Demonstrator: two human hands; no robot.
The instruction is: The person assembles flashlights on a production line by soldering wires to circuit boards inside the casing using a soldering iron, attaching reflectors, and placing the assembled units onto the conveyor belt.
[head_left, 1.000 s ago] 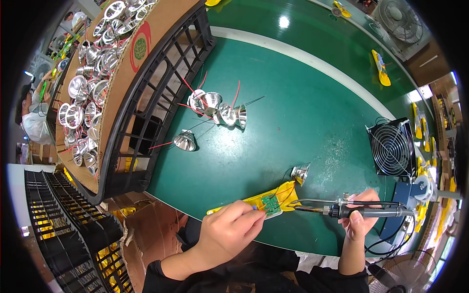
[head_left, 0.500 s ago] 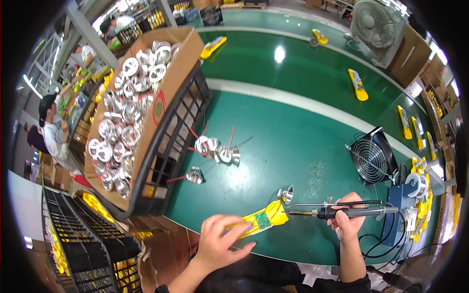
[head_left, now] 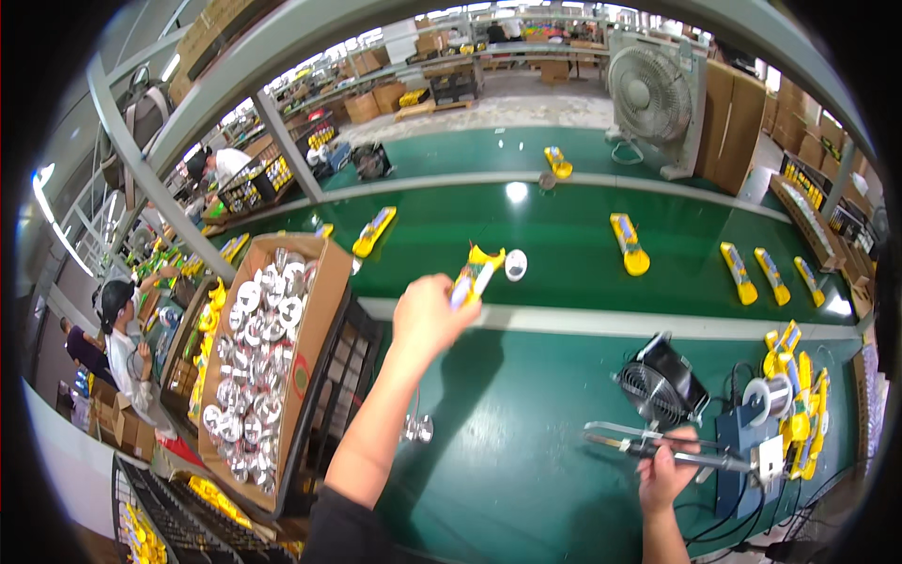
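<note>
Head view: left hand (head_left: 427, 315), risen from bench, grips yellow torch body (head_left: 473, 275) toward conveyor (head_left: 564, 235); right hand (head_left: 665, 475) keeps gripping soldering iron (head_left: 658, 449).

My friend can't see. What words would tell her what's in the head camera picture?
A person's left hand lifts a yellow part with a silver reflector over a green conveyor belt carrying more yellow parts. Their right hand holds a soldering iron low over the green workbench, beside a small black fan. On the left, a cardboard box holds shiny reflectors.
</note>
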